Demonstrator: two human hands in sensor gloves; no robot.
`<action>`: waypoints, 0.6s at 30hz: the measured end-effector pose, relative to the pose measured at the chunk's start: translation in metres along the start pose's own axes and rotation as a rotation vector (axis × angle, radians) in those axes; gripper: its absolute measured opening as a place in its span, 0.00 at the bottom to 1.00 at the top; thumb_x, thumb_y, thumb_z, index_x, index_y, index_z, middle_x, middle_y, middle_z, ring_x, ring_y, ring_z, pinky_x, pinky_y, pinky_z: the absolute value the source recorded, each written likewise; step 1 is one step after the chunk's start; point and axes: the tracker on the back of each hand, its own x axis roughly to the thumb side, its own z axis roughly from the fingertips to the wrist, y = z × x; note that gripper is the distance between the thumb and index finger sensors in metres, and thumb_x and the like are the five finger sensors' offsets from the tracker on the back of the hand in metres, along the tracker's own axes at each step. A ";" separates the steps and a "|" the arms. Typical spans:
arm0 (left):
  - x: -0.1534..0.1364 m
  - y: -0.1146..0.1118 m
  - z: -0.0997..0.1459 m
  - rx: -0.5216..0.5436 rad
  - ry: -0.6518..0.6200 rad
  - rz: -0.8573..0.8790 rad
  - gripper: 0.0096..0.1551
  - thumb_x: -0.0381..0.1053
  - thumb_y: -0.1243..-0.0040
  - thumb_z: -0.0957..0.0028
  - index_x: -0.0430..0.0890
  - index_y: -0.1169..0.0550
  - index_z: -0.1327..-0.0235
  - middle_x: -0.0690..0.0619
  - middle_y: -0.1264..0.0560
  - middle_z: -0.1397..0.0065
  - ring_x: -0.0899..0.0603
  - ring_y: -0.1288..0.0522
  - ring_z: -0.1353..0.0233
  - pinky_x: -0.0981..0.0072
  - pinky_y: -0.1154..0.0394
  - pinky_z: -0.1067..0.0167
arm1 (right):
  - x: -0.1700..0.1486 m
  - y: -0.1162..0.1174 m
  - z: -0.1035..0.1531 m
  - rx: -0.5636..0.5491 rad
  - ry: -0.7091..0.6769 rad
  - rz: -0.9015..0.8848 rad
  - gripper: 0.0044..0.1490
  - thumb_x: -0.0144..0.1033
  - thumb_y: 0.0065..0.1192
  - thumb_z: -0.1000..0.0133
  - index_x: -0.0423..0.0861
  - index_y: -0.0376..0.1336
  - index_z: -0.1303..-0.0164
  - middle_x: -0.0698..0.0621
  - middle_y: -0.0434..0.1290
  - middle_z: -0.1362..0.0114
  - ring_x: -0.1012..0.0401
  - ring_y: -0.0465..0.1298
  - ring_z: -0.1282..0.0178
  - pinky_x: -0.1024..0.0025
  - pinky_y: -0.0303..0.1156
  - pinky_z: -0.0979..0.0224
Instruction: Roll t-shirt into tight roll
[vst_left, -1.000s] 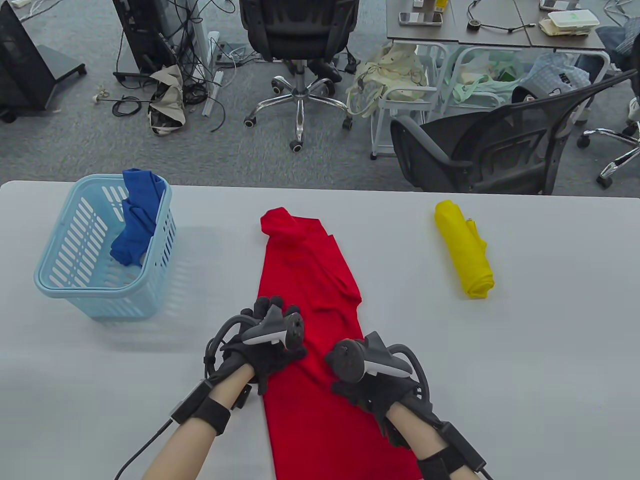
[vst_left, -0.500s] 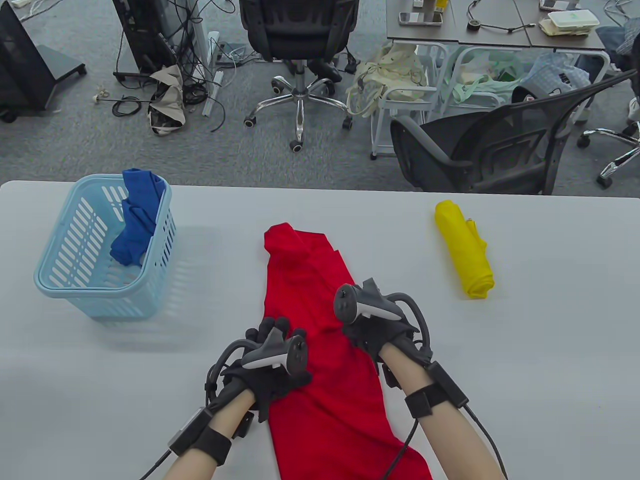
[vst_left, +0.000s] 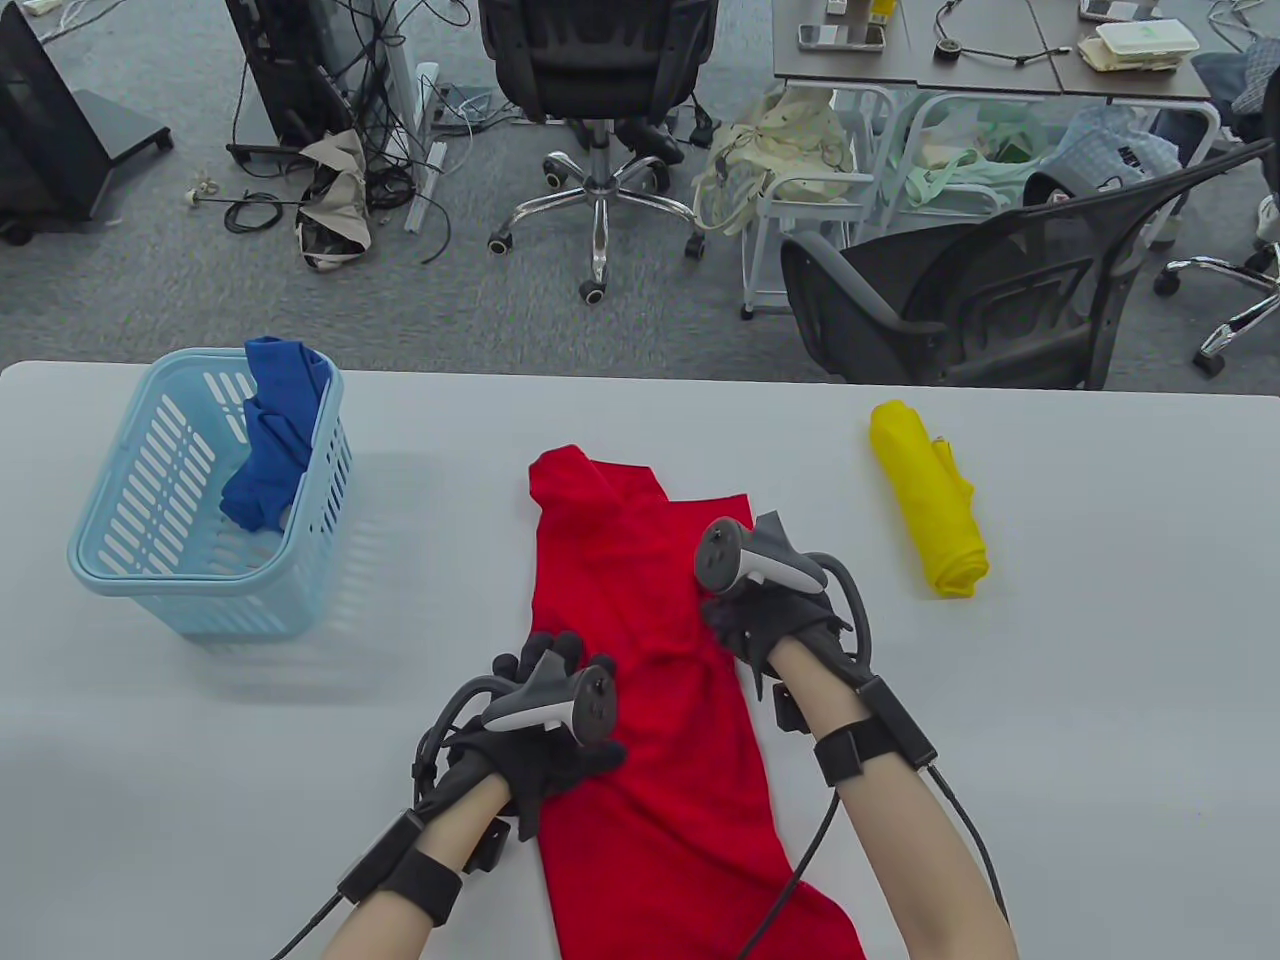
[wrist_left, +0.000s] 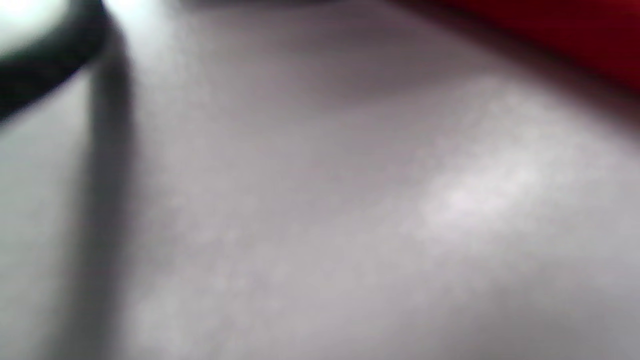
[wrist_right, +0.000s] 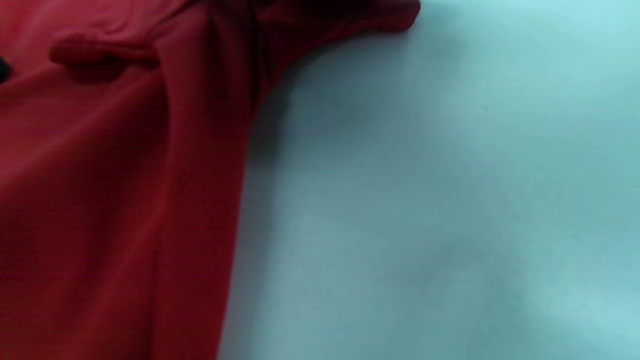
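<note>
Red fabric forms the t-shirt (vst_left: 640, 640), which lies as a long folded strip down the middle of the grey table (vst_left: 1050, 700). Its near end is cut off by the bottom edge of the table view, and its far end bunches into a rounded lump. A flap of cloth spreads to the right beside the right hand (vst_left: 765, 620).

That hand rests on the strip's right edge. The tracker (vst_left: 750, 560) strapped to its back hides the fingers, so whether they pinch the cloth or lie flat cannot be told. The right wrist view shows only red folds against the table, with no fingers in frame.

The left hand (vst_left: 545, 730) sits on the strip's left edge, nearer the person. Its fingertips show past its tracker, slightly curled, pressing on the fabric; no pinch is visible. The left wrist view is heavily blurred: grey surface, a red corner, a dark shape.

A yellow roll (vst_left: 930, 500) lies well apart to the right. A light blue basket (vst_left: 130, 500) stands to the left, holding a blue garment (vst_left: 275, 430) draped over its rim.
</note>
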 end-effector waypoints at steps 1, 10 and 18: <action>0.000 0.003 0.002 0.023 -0.006 0.008 0.51 0.74 0.85 0.50 0.51 0.78 0.25 0.35 0.81 0.20 0.24 0.75 0.21 0.26 0.65 0.28 | -0.001 0.001 -0.001 -0.006 0.015 0.016 0.39 0.44 0.36 0.30 0.49 0.32 0.12 0.43 0.31 0.11 0.41 0.34 0.11 0.39 0.45 0.18; 0.023 0.078 -0.012 0.210 0.057 -0.019 0.46 0.67 0.59 0.42 0.49 0.52 0.15 0.37 0.49 0.12 0.32 0.40 0.17 0.39 0.37 0.24 | -0.036 0.011 0.000 0.015 0.036 -0.060 0.43 0.49 0.39 0.30 0.53 0.26 0.14 0.47 0.24 0.13 0.44 0.26 0.12 0.38 0.38 0.18; 0.068 0.103 -0.070 0.312 0.014 -0.138 0.35 0.65 0.52 0.44 0.64 0.46 0.24 0.42 0.47 0.14 0.35 0.40 0.19 0.40 0.37 0.24 | -0.055 0.019 0.003 0.025 0.056 -0.096 0.43 0.49 0.33 0.30 0.52 0.22 0.16 0.47 0.20 0.15 0.44 0.22 0.15 0.38 0.32 0.19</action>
